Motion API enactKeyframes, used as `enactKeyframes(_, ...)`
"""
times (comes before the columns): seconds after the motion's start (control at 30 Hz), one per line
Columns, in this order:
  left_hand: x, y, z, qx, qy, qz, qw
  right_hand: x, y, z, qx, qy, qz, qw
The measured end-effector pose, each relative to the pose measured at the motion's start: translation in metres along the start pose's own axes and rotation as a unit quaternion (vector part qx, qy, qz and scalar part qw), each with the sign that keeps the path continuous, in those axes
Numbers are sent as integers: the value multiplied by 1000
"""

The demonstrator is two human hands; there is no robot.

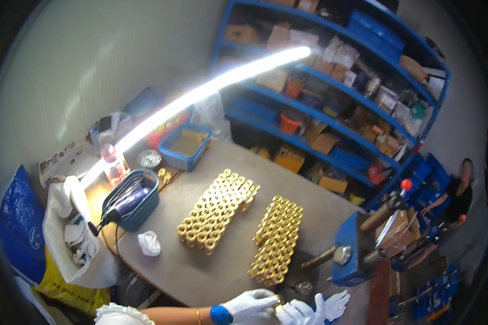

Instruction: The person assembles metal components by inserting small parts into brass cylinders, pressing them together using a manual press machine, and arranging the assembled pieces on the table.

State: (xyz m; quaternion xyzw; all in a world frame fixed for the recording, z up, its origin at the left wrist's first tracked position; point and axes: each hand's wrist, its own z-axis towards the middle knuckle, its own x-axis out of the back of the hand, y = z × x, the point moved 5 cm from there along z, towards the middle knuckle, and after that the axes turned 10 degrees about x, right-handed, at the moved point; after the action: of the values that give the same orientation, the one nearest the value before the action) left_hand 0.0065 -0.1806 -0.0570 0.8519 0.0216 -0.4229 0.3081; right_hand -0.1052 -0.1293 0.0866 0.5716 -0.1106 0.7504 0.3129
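Near the lower edge, my left hand, in a white glove with a blue cuff, pinches a small brass fitting. My right hand, also white-gloved, meets it from the other side with curled fingers on the same piece; most of the fitting is hidden by the gloves. Beyond my hands stands a block of brass fittings in tight rows. A second block of ring-shaped brass fittings is farther left. Beside my right hand lies what looks like a loose white glove.
A blue machine with metal shafts stands at the right. At the left are a green basket holding a dark hand tool, a crumpled white wad and a lit lamp. Blue shelves rise behind. Another person is at far right.
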Motion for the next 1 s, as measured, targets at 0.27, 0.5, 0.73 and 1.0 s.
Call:
enactKeyframes(0.27, 14, 63, -13, -165, 93, 162, 968, -93, 38, -34, -434, 107, 499, 742)
enactKeyframes(0.5, 35, 227, -13, -411, 363, 554, 627, -91, 27, -98, -531, 214, 512, 640)
enactKeyframes(0.73, 100, 281, 47, -328, 443, 718, 426, -93, 25, -141, -582, 207, 481, 623)
enactKeyframes(1.0, 87, 286, 55, -336, 447, 708, 432, -73, 51, -108, -566, 182, 476, 648)
